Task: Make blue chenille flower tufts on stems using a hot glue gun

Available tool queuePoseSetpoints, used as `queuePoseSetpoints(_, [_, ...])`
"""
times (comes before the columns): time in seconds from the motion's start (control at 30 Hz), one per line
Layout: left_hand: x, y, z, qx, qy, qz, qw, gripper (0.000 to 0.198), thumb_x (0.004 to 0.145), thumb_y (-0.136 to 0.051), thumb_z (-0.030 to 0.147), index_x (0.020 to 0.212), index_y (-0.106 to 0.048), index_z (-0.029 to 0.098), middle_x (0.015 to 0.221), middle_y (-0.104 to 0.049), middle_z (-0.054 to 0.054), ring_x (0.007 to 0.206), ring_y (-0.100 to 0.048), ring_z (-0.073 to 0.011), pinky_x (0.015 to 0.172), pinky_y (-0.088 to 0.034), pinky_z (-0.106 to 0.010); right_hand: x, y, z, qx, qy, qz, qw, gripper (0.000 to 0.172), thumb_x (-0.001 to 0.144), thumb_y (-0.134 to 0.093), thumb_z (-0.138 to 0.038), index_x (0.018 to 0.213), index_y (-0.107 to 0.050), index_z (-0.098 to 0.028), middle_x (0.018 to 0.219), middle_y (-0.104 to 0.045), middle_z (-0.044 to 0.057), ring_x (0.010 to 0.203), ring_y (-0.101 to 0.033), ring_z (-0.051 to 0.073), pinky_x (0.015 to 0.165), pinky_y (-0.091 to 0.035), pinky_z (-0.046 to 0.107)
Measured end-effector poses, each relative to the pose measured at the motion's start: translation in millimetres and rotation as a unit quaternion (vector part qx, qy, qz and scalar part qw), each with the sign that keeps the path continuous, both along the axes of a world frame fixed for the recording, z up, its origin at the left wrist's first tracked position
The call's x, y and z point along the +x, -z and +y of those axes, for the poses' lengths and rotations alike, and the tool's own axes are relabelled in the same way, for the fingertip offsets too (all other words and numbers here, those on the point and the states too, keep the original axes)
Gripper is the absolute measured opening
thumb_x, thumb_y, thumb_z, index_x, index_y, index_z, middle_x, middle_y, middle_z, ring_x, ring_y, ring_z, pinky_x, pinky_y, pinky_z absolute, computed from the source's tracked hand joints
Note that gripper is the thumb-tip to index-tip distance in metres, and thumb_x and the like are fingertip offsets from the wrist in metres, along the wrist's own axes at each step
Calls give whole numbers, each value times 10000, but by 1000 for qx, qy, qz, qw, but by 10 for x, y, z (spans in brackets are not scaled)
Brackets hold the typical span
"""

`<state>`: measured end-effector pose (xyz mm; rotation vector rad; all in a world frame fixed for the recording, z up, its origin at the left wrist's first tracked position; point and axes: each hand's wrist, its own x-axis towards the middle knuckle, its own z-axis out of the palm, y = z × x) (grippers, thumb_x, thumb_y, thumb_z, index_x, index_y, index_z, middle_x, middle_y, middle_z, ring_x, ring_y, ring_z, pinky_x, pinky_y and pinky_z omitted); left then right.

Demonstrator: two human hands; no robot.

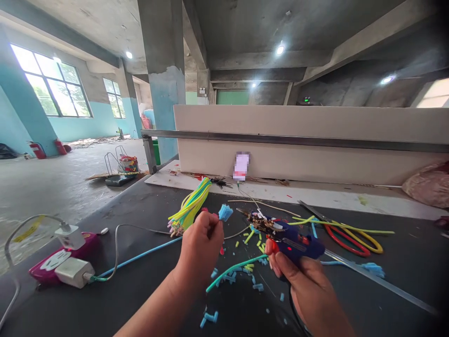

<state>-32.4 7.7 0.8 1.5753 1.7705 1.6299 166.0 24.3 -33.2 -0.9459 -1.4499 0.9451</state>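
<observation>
My left hand (199, 245) is closed in a pinch on a short blue fuzzy stem piece (225, 213), held upright above the dark table (115, 299). My right hand (301, 281) grips a blue hot-glue gun (291, 238) with a red trigger; its glue-crusted nozzle (257, 219) points left toward the blue piece, a short gap away. Just behind my left hand lies a bundle of yellow and green stems (191, 206). A green stem (235, 269) runs across the table between my hands.
Small blue and yellow offcuts (245, 269) litter the table. Red and yellow loops with scissors (345, 231) lie to the right. A pink power strip with white plugs (61, 260) sits at the left. A white board wall (315, 145) stands behind.
</observation>
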Motion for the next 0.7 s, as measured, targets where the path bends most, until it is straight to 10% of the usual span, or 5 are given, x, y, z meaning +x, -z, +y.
queuePoseSetpoints(0.27, [-21,31,-5,62,-78,134,986,126,721,-522,161,612,-539,221,533,-544,22,476,-456,-115,512,-303,-219,-130,-99,-169,21,40,-59,997,239,765,-605,-443,860,-668,-233,795,-650,29,743,-574,201,718,-476,294])
queuePoseSetpoints(0.53, [-51,121,-22,106,50,-136,984,117,680,-635,175,592,-619,250,573,-495,-11,580,-429,-165,567,-301,-205,-100,-129,-116,76,7,-101,992,195,791,-594,-391,897,-676,-250,791,-675,20,754,-608,207,704,-500,286])
queuePoseSetpoints(0.7, [-38,112,-26,88,70,-150,982,116,680,-650,172,589,-624,240,583,-510,-13,601,-445,-156,571,-317,-198,-114,-111,-139,14,-23,-65,998,228,779,-610,-414,907,-679,-240,782,-663,29,716,-585,193,652,-490,279])
